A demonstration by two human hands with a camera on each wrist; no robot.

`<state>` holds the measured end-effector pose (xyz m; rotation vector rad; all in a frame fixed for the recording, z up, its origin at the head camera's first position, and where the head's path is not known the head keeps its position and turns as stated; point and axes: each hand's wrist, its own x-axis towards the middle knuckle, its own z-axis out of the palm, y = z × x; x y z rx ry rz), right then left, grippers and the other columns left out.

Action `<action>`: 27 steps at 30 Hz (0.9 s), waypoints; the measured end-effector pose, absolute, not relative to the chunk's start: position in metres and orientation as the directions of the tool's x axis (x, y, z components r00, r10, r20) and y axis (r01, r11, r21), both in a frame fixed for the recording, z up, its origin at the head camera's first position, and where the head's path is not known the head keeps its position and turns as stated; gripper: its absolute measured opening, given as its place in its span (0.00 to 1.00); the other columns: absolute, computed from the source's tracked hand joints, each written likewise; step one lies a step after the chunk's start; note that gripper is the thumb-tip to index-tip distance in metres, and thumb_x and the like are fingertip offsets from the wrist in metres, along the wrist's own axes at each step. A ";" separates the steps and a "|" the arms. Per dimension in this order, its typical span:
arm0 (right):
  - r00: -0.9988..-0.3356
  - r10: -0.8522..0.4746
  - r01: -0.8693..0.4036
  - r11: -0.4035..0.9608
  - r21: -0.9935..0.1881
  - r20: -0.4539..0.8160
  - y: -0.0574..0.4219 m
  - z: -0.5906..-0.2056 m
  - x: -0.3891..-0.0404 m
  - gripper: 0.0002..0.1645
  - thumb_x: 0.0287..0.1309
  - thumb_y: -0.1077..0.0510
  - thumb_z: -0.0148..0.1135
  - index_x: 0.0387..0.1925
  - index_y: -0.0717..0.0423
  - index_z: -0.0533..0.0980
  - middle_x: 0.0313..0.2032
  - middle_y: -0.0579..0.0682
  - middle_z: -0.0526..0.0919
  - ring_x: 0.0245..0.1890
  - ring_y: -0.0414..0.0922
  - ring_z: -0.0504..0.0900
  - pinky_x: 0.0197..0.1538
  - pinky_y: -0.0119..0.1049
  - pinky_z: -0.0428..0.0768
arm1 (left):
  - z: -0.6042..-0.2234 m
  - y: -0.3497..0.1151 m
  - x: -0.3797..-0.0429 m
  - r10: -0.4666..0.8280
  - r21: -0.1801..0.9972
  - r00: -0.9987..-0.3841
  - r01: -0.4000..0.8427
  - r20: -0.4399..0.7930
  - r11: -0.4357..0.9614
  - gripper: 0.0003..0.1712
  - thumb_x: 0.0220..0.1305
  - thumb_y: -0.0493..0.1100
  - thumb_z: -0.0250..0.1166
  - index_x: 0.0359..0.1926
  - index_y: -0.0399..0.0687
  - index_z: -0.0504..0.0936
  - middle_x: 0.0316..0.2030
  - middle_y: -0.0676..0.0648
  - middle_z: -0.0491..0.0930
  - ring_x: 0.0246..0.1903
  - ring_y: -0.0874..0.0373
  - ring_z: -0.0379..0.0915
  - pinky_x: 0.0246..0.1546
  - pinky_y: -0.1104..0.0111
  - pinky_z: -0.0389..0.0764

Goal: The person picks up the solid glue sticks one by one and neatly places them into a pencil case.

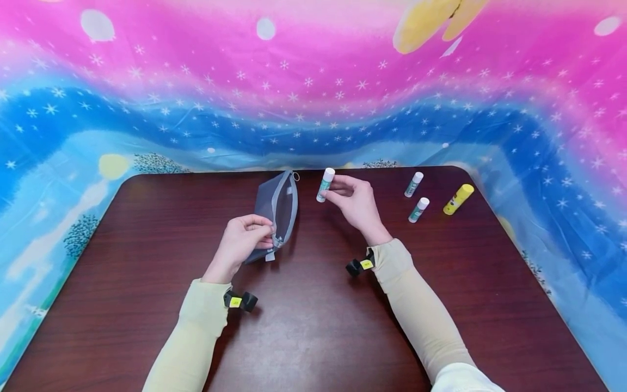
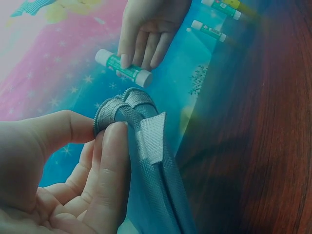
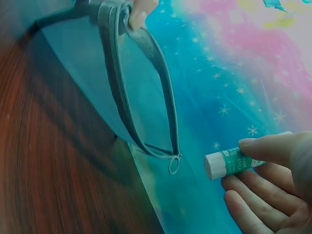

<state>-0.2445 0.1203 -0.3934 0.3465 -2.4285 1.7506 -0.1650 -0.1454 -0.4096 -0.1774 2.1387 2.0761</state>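
My left hand (image 1: 241, 240) pinches the near end of a grey zippered pouch (image 1: 265, 197) by its rim. The pouch's mouth gapes, its zipper undone, and a small ring (image 3: 174, 165) hangs at the far end. In my right hand (image 1: 356, 206) a white and green glue stick (image 1: 325, 185) is pinched between thumb and fingers, in the air just right of the pouch. The left wrist view shows the same glue stick (image 2: 124, 68) beyond the pouch's fabric tab (image 2: 153, 138). What lies deep inside the pouch is hidden.
Two more white and green glue sticks, one farther back (image 1: 413, 184) and one nearer (image 1: 418, 210), stand on the right of the dark wooden table (image 1: 313, 337). Beside them is a larger yellow glue stick (image 1: 458, 199). A colourful patterned cloth (image 1: 313, 81) hangs behind the table.
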 end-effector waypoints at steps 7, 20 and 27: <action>-0.978 -0.104 -0.197 0.190 -0.962 0.180 0.114 -0.396 -0.247 0.21 0.56 0.61 0.77 0.50 0.59 0.82 0.41 0.53 0.88 0.41 0.47 0.87 0.49 0.40 0.84 | -0.409 -0.144 -0.166 0.014 0.980 -0.981 -0.194 -0.195 0.037 0.10 0.66 0.33 0.68 0.45 0.30 0.82 0.37 0.33 0.85 0.26 0.55 0.85 0.35 0.64 0.88; -0.991 -0.131 -0.047 0.067 -0.997 0.038 0.103 -0.407 -0.253 0.19 0.56 0.61 0.77 0.49 0.63 0.83 0.40 0.58 0.88 0.39 0.53 0.88 0.47 0.44 0.87 | -0.411 -0.142 -0.164 0.013 0.981 -0.981 -0.191 -0.192 0.043 0.11 0.66 0.35 0.69 0.45 0.31 0.82 0.34 0.39 0.86 0.27 0.54 0.85 0.36 0.65 0.88; -0.988 -0.153 0.032 0.030 -0.999 -0.037 0.096 -0.418 -0.257 0.18 0.57 0.60 0.77 0.48 0.62 0.83 0.39 0.58 0.88 0.44 0.62 0.86 0.46 0.43 0.87 | -0.413 -0.140 -0.165 0.014 0.981 -0.981 -0.190 -0.191 0.039 0.12 0.66 0.36 0.70 0.46 0.32 0.82 0.34 0.39 0.86 0.28 0.54 0.84 0.36 0.64 0.88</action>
